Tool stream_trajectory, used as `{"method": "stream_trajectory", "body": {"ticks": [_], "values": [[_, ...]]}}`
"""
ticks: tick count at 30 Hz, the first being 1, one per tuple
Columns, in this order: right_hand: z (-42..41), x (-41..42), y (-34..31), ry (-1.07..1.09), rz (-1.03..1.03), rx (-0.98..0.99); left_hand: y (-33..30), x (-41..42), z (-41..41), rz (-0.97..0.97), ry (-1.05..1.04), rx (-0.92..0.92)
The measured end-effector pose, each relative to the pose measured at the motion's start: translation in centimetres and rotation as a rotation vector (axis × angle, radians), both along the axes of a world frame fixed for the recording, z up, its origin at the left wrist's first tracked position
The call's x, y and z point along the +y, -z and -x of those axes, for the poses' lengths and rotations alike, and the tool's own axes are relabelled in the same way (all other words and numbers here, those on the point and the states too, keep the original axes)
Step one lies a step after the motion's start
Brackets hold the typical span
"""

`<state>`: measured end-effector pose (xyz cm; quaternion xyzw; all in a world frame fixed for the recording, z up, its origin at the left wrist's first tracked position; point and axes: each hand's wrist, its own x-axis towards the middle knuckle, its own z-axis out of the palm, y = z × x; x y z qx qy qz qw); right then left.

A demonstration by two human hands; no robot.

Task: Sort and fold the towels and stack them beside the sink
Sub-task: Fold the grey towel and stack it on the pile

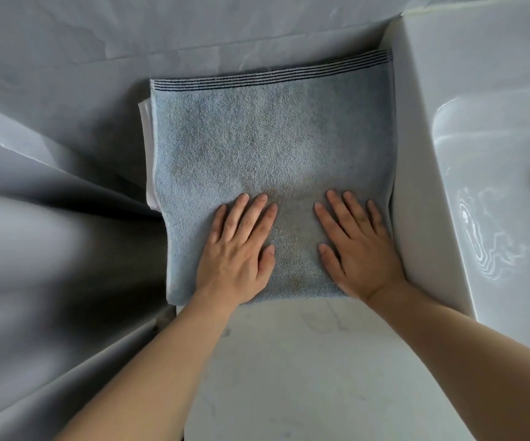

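Head view: blue-grey towel (266, 160), folded, lies flat on the pale countertop (289, 361), its right edge touching the white sink (480, 138) at 3 o'clock; a white towel (147, 148) peeks out beneath at 9 o'clock. Left hand (241, 249) and right hand (352, 246) rest flat on the near half, fingers straight and spread, gripping nothing. Judgement: smooth outward toward 12 o'clock with even pressure, squaring edges over the layer below.

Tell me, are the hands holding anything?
Nothing is gripped. The left hand and right hand lie flat, fingers straight, pressing on the near part of the folded blue-grey terry towel beside the white sink.
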<state>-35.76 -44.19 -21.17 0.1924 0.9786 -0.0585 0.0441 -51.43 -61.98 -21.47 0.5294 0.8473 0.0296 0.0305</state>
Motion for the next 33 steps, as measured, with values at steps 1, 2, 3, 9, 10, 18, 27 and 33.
{"method": "stream_trajectory", "body": {"ticks": [1, 2, 3, 9, 10, 18, 27, 33], "values": [[0.0, -0.1, 0.0, -0.001, -0.005, -0.008, 0.0, -0.1, 0.0, -0.001, -0.002, -0.001], [0.0, -0.1, 0.0, 0.001, -0.010, -0.014, 0.1, -0.1, -0.1, -0.006, -0.005, 0.001], [0.0, -0.2, 0.0, 0.003, -0.017, -0.020, 0.1, -0.1, 0.0, -0.009, -0.006, 0.002], [0.0, -0.4, 0.0, 0.007, -0.042, -0.105, 0.4, -1.2, 0.2, 0.004, 0.011, -0.003], [0.0, -0.5, -0.2, 0.027, -0.049, -0.111, 0.5, -1.8, 0.4, 0.012, 0.009, 0.001], [-0.8, -0.6, -1.3, 0.113, -0.057, -0.228, 0.5, -8.0, 1.9, 0.079, -0.239, -0.090], [-3.1, -3.2, -3.9, -0.261, -0.103, -0.294, -3.0, -7.3, -2.4, 0.066, 0.106, 0.018], [-1.6, -3.4, -6.1, -0.263, -0.197, -0.457, -4.6, -5.8, -1.4, 0.250, 0.018, 0.116]]}}
